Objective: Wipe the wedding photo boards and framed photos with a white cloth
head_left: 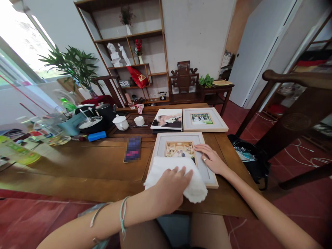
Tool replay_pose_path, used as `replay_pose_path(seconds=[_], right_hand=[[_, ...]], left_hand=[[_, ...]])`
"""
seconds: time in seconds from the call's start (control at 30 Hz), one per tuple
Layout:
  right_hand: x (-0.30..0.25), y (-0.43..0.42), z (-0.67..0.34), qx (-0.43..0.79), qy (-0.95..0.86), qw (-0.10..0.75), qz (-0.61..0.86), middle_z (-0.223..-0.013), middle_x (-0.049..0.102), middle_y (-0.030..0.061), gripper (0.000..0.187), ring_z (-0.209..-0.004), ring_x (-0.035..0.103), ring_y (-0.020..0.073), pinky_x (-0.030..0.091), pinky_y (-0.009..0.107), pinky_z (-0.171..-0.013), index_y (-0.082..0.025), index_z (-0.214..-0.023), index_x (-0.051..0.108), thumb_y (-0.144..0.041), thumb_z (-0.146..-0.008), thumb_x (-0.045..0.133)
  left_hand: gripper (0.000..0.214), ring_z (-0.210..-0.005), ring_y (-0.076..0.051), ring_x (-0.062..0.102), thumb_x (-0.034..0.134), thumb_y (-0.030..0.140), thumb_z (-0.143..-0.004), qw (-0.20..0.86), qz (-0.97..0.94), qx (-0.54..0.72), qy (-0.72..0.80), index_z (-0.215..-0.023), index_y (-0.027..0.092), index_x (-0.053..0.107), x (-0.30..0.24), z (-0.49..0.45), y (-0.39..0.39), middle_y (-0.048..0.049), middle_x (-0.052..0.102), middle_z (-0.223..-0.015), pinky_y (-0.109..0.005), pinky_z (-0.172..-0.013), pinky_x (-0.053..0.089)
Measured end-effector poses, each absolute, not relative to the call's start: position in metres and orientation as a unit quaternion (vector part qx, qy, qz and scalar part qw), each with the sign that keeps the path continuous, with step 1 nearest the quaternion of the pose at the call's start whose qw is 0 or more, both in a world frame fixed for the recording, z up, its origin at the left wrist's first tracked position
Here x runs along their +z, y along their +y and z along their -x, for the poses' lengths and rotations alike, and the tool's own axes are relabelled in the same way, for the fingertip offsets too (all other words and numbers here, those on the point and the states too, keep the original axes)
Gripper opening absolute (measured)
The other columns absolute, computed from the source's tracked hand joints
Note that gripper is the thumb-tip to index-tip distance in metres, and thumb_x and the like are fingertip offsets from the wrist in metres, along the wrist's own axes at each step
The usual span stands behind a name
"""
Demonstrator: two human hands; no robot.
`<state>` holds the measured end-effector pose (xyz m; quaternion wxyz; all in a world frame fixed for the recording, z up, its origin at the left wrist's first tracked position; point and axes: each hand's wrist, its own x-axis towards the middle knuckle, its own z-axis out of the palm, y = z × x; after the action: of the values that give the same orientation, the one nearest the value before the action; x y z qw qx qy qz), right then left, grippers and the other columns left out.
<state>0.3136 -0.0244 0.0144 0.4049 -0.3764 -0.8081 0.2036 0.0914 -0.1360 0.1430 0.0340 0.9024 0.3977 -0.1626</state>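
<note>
A light wood picture frame [178, 134] lies flat on the brown table, near its right end. Inside its pale mat is a photo [178, 148] of people at a decorated setting. A folded white cloth [162, 167] covers the lower part of the frame and hangs past its near edge. My left hand [169, 188], wearing bracelets on its wrist, grips the cloth from above with bent fingers and presses it down. My right hand [210, 157], with a ring, rests with fingers stretched out on the frame's right side, touching the mat beside the photo.
Behind lie another framed photo [204, 129] and a photo panel [166, 119]. A dark blurred booklet-like item [132, 148] sits left of the frame. A white lidded cup [120, 122], a black pot [105, 111] and a yellow-green bottle [18, 152] stand leftward. A wooden chair [287, 117] is right.
</note>
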Motion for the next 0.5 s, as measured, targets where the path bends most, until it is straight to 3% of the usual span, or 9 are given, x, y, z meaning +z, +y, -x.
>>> replay_pose_path(seconds=[0.17, 0.3, 0.5], right_hand=[[0.014, -0.024, -0.314, 0.203, -0.81, 0.4, 0.378, -0.123, 0.064, 0.0075, 0.051, -0.121, 0.052, 0.0264, 0.038, 0.055, -0.105, -0.025, -0.115, 0.066, -0.007, -0.073, 0.045], [0.014, -0.024, -0.314, 0.201, -0.811, 0.403, 0.374, -0.125, 0.063, 0.0084, 0.047, -0.122, 0.051, 0.0261, 0.037, 0.054, -0.106, -0.023, -0.116, 0.066, -0.009, -0.076, 0.045], [0.014, -0.024, -0.314, 0.196, -0.816, 0.401, 0.367, -0.125, 0.063, 0.0102, 0.041, -0.121, 0.051, 0.0285, 0.038, 0.056, -0.104, -0.023, -0.115, 0.065, -0.015, -0.079, 0.046]], left_hand=[[0.079, -0.137, -0.037, 0.034, 0.054, 0.0, -0.071, -0.049, -0.848, -0.156, 0.505, -0.145, 0.012, 0.029, 0.11, -0.073, -0.093, -0.0207, 0.032, -0.151, -0.046, -0.103, 0.041], [0.078, -0.142, -0.032, 0.027, 0.046, -0.005, -0.073, -0.103, -0.84, -0.067, 0.528, -0.146, 0.013, 0.026, 0.093, -0.055, -0.051, -0.0194, 0.029, -0.153, -0.045, -0.109, 0.032], [0.082, -0.144, -0.027, 0.02, 0.043, -0.002, -0.072, -0.052, -0.863, 0.027, 0.501, -0.148, 0.014, 0.02, 0.086, -0.07, -0.02, -0.0163, 0.025, -0.155, -0.044, -0.112, 0.027]])
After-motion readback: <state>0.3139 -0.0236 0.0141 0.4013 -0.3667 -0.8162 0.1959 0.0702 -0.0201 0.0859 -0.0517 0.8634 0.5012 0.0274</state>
